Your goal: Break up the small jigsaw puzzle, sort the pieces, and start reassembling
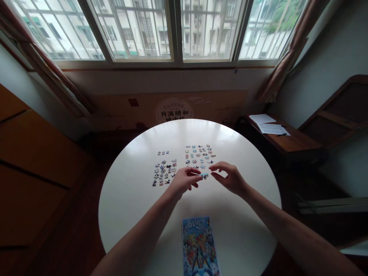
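Note:
My left hand [187,179] reaches in over the middle of the table, its thumb and forefinger at the left edge of a small blue-topped cluster of jigsaw puzzle pieces [204,176]. The fingertips appear to pinch that edge. My right hand [230,177] hovers just right of the cluster, thumb and forefinger apart with nothing between them. Beyond the hands lie rows of loose, mostly light puzzle pieces [198,155]. Darker pieces [161,170] form another group on the left, partly behind my left hand. Three pieces [163,153] sit in a row above it.
The round white table [126,207] bears everything. A blue puzzle box [199,245] printed "Bluey" lies at the near side, between my forearms. Papers [267,124] and pens rest on a wooden side table [296,142] at right. Windows and curtains are behind.

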Tool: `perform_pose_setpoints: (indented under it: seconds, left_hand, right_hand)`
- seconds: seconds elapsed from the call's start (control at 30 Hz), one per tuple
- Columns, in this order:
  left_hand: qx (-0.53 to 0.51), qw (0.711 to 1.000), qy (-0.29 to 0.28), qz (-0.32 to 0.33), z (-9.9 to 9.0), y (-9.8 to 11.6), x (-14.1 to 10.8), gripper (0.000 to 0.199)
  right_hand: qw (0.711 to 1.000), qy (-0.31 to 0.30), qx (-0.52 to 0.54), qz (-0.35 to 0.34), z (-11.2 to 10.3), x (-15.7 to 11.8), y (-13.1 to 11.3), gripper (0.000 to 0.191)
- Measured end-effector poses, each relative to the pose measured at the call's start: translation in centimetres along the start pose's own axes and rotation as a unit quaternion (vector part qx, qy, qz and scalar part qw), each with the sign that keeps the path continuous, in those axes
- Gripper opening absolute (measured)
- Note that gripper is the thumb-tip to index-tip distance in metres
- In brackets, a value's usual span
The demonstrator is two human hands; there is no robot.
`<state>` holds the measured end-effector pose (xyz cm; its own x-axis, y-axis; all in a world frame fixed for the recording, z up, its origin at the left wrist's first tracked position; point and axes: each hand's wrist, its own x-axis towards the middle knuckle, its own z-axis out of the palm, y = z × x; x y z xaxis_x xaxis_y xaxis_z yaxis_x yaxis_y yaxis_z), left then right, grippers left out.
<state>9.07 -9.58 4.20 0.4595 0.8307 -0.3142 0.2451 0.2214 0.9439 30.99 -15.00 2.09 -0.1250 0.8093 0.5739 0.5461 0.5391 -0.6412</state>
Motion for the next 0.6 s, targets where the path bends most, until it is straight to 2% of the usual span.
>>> perform_pose_setpoints:
  seconds: [0.07, 0.2, 0.37, 0.53, 0.6]
  left_hand:
    - [-0.022, 0.999, 0.009, -0.026, 0.6, -0.1, 0.0, 0.025]
    - [-0.026, 0.998, 0.012, -0.053, 0.6, 0.2, 0.3, 0.028]
    - [-0.012, 0.998, 0.0, -0.056, 0.9, 0.3, 0.4, 0.029]
    - [-0.001, 0.998, -0.029, -0.052, 1.5, 0.0, 1.1, 0.026]
    - [0.019, 0.998, -0.047, -0.046, 1.5, 0.0, 1.4, 0.025]
  right_hand:
    - [1.0, -0.009, 0.01, 0.006, -0.1, -0.7, -0.1, 0.017]
    - [1.0, -0.023, 0.013, 0.008, 0.0, -1.2, 0.1, 0.018]
    - [0.999, -0.038, 0.018, -0.007, 0.2, -0.7, 0.2, 0.021]
    - [0.997, -0.078, 0.021, -0.008, -0.1, -0.2, 0.2, 0.006]
    - [0.996, -0.088, 0.011, -0.01, -0.5, 0.0, 0.5, 0.005]
